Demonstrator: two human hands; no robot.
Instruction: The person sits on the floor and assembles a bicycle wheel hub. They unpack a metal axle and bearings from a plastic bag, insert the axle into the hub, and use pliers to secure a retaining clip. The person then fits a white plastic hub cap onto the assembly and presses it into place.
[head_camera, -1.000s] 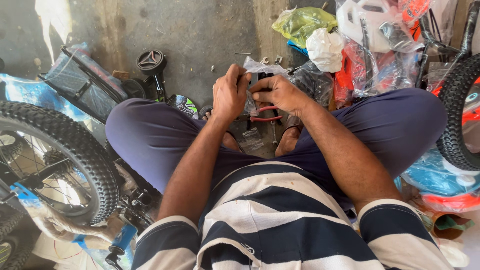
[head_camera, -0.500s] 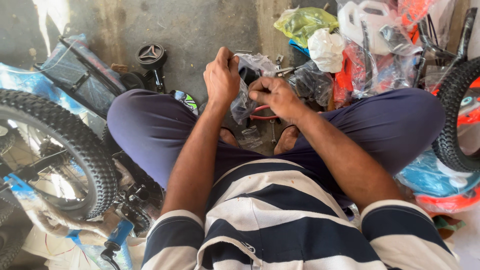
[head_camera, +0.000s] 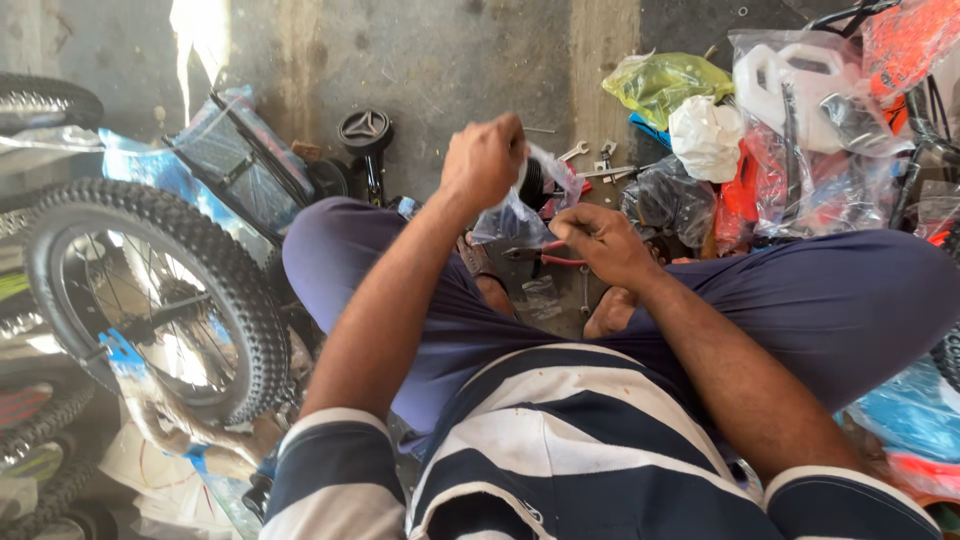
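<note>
Both hands raised, gripping plastic bag

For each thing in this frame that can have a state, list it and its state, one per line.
Left hand: raised, fist shut on the clear bag.
Right hand: pinching the bag's lower part.
Clear bag: held off the floor between both hands, crumpled, a dark part inside.
Wheel: lying tilted on the floor at the left, tyre on.
Green bag: on the floor, bunched up.
Spanners: lying loose on the floor.
White jug: wrapped in clear plastic.
</note>
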